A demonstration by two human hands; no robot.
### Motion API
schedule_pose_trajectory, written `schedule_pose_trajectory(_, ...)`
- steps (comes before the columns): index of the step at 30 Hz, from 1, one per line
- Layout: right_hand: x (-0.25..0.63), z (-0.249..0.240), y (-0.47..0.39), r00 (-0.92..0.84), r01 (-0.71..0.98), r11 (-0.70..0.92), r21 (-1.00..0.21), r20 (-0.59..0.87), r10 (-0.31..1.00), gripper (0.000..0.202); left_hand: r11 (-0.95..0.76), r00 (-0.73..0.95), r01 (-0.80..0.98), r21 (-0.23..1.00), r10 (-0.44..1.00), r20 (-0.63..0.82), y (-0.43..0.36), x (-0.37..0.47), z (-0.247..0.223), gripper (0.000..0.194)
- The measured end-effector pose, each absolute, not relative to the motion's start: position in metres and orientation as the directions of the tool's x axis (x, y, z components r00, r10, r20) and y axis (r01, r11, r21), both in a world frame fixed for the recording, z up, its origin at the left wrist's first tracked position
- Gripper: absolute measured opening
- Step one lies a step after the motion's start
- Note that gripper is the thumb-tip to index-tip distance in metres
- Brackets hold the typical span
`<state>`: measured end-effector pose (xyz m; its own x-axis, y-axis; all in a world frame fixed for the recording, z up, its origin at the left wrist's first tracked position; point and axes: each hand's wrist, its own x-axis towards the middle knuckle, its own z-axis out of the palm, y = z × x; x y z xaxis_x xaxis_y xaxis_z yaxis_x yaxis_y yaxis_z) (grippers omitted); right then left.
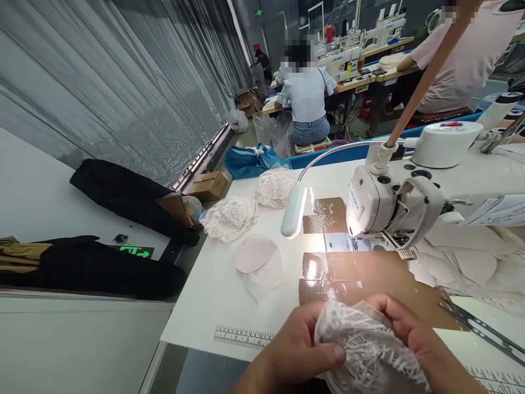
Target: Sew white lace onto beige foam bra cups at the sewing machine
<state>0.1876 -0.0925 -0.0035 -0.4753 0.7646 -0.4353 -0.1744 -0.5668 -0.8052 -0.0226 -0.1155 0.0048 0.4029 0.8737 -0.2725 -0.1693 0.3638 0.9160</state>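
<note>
a person sits close to a white sewing table, with a white lace piece [361,342] gathered over its near edge. clock directions count from that lace. the left hand [293,347] pinches its left side, thumb on top and fingers underneath; the right hand [414,331] curls around its upper right side, its thumb hard to make out. holding 2 sides probably keeps the soft, puckered fabric under control.

at 12 o'clock, a white sewing machine [371,202] stands over a glossy brown covering [361,271], which seems meant to give cloth a smooth surface. a small lamp [293,210] hangs at 11 o'clock on a bent neck, likely angled to light the stitching area.

at 10 o'clock lies a pale rounded piece [256,254] with sheer fabric; beyond it, 2 lace stacks, the nearer [232,218] and the farther [276,187], rest side by side, probably grouped for easy reach. at 2 o'clock, more pale pieces [471,265] spread beside the machine. a dark pointed tool [486,328] lies at 3 o'clock, perhaps handy for the right hand. a printed ruler [244,337] runs along the table [213,306] at 9 o'clock.
</note>
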Motion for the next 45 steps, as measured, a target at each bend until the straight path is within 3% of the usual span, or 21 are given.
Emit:
schedule_pose_trajectory(4, 0.191, -0.014, -0.088, -0.219, -0.149, -0.404, -0.903, -0.368, 0.904, 0.055, 0.369, 0.328, -0.277, 0.887, 0.904, -0.274, -0.120, -0.017, 0.001, 0.034)
schedule_pose_trajectory(7, 0.194, -0.010, -0.085, -0.283, -0.011, -0.323, -0.946, -0.307, 0.909, 0.041, 0.359, 0.271, -0.365, 0.859, 0.924, -0.271, -0.122, -0.014, -0.003, 0.034)
schedule_pose_trajectory(8, 0.195, -0.007, -0.084, -0.325, 0.015, -0.311, -0.950, -0.299, 0.897, 0.045, 0.362, 0.246, -0.394, 0.845, 0.927, -0.282, -0.122, -0.013, -0.005, 0.034)
schedule_pose_trajectory(10, 0.196, -0.002, -0.083, -0.375, 0.006, -0.311, -0.951, -0.290, 0.880, 0.053, 0.366, 0.179, -0.453, 0.813, 0.931, -0.320, -0.122, -0.008, -0.009, 0.034)
schedule_pose_trajectory(14, 0.195, 0.000, -0.081, -0.340, 0.042, -0.263, -0.964, -0.262, 0.903, 0.038, 0.323, 0.038, -0.585, 0.744, 0.927, -0.373, -0.116, 0.004, -0.011, 0.046)
schedule_pose_trajectory(17, 0.194, -0.004, -0.080, -0.281, 0.055, -0.243, -0.969, -0.248, 0.927, 0.039, 0.337, 0.074, -0.634, 0.696, 0.923, -0.379, -0.111, 0.014, -0.007, 0.072)
schedule_pose_trajectory(20, 0.190, -0.008, -0.080, -0.229, -0.064, -0.302, -0.951, -0.280, 0.932, 0.036, 0.352, 0.157, -0.609, 0.711, 0.932, -0.327, -0.112, 0.020, -0.002, 0.096)
schedule_pose_trajectory(23, 0.184, -0.011, -0.082, -0.254, -0.141, -0.336, -0.931, -0.294, 0.921, 0.041, 0.378, 0.256, -0.580, 0.722, 0.925, -0.280, -0.116, 0.026, 0.002, 0.094)
schedule_pose_trajectory(25, 0.182, -0.012, -0.082, -0.240, -0.076, -0.328, -0.941, -0.302, 0.922, 0.042, 0.406, 0.287, -0.568, 0.715, 0.913, -0.291, -0.117, 0.030, 0.003, 0.084)
schedule_pose_trajectory(27, 0.182, -0.012, -0.082, -0.215, -0.043, -0.343, -0.938, -0.327, 0.920, 0.036, 0.414, 0.271, -0.529, 0.741, 0.910, -0.314, -0.116, 0.033, 0.005, 0.070)
schedule_pose_trajectory(31, 0.186, -0.008, -0.079, -0.195, -0.225, -0.437, -0.871, -0.399, 0.896, 0.035, 0.425, 0.280, -0.369, 0.827, 0.899, -0.337, -0.119, 0.024, 0.003, 0.027)
schedule_pose_trajectory(33, 0.189, -0.005, -0.078, -0.194, -0.219, -0.454, -0.864, -0.417, 0.888, 0.035, 0.442, 0.303, -0.263, 0.858, 0.882, -0.361, -0.123, 0.007, 0.002, 0.010)
schedule_pose_trajectory(35, 0.192, -0.002, -0.078, -0.231, -0.134, -0.431, -0.892, -0.395, 0.889, 0.035, 0.367, 0.206, -0.157, 0.917, 0.920, -0.333, -0.127, -0.015, 0.003, 0.009)
schedule_pose_trajectory(37, 0.192, 0.000, -0.079, -0.296, -0.024, -0.369, -0.929, -0.346, 0.890, 0.034, 0.160, 0.009, -0.054, 0.986, 0.987, -0.160, -0.128, -0.034, 0.009, 0.006)
schedule_pose_trajectory(38, 0.191, 0.001, -0.080, -0.338, 0.022, -0.327, -0.945, -0.314, 0.887, 0.033, 0.094, -0.032, 0.010, 0.996, 0.995, -0.093, -0.127, -0.039, 0.014, 0.019)
schedule_pose_trajectory(41, 0.186, 0.005, -0.084, -0.477, 0.090, -0.201, -0.975, -0.220, 0.851, 0.029, 0.070, 0.101, 0.203, 0.977, 0.991, -0.092, -0.120, -0.040, 0.029, 0.066)
schedule_pose_trajectory(42, 0.184, 0.006, -0.084, -0.516, 0.100, -0.167, -0.981, -0.194, 0.834, 0.029, 0.090, 0.176, 0.249, 0.964, 0.975, -0.136, -0.117, -0.036, 0.032, 0.070)
schedule_pose_trajectory(45, 0.184, 0.010, -0.082, -0.606, 0.131, -0.087, -0.988, -0.149, 0.781, 0.030, 0.154, 0.319, 0.256, 0.954, 0.919, -0.234, -0.111, -0.021, 0.033, 0.040)
